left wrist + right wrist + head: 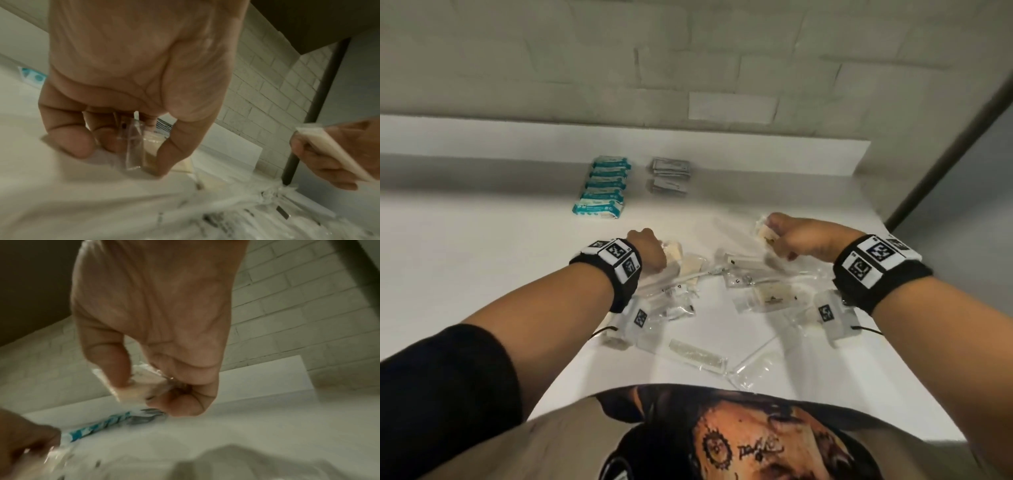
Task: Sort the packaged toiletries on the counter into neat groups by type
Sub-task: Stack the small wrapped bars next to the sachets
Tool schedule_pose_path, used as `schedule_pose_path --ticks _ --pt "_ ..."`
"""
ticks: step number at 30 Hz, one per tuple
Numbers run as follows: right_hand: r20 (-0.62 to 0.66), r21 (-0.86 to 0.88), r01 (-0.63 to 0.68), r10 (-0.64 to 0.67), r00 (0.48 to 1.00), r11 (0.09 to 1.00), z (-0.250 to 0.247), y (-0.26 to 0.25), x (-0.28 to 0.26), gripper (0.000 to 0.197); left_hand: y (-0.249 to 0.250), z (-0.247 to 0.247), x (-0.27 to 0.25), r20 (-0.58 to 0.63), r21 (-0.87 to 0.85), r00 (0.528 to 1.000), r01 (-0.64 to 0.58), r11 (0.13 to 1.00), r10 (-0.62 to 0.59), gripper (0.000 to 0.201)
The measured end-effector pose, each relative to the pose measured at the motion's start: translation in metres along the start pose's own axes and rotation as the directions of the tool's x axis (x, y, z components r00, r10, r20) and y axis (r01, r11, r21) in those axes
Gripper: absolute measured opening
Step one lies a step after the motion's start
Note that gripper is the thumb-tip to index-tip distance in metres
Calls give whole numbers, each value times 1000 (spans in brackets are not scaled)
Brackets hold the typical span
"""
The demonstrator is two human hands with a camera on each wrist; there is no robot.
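On the white counter [482, 260] lies a loose heap of clear-wrapped toiletries [753, 291]. My left hand [650, 251] pinches a cream packet in clear wrap [674, 251] at the heap's left edge; the left wrist view shows thumb and fingers [68, 142] curled around that wrapped packet [135, 146], low on the counter. My right hand [787, 240] holds another cream packet [765, 233] lifted a little above the heap, and this packet [139, 391] sits between thumb and curled fingers in the right wrist view. A row of teal-and-white packs [606, 186] and a stack of grey sachets [671, 176] lie sorted at the back.
A wrapped comb [697, 353] and a long clear sleeve [753, 363] lie near the counter's front edge. A raised white ledge [619, 137] and a tiled wall [688, 51] close the back. The counter ends at the right beside a dark upright post [945, 137].
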State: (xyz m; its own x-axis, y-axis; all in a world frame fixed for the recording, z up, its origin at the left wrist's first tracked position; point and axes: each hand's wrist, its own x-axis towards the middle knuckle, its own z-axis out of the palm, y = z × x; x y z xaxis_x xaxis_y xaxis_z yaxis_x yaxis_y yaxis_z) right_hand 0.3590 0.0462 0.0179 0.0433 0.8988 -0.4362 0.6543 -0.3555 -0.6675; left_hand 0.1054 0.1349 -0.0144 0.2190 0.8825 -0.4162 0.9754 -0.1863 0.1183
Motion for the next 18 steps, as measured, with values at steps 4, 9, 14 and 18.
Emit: schedule_pose_path --ticks 4,9,14,18 --pt "166 -255 -24 68 984 967 17 12 -21 34 12 -2 2 89 -168 995 -21 986 36 73" --pt "39 -668 -11 50 998 744 50 22 -24 67 26 -2 -5 25 -28 990 -139 990 140 48" --pt "-17 -709 -28 22 1000 705 53 29 -19 75 35 -2 -2 69 -100 984 -156 983 163 63" --pt "-23 -756 -2 -24 999 655 56 28 -18 58 54 9 -9 89 4 982 -169 986 168 65"
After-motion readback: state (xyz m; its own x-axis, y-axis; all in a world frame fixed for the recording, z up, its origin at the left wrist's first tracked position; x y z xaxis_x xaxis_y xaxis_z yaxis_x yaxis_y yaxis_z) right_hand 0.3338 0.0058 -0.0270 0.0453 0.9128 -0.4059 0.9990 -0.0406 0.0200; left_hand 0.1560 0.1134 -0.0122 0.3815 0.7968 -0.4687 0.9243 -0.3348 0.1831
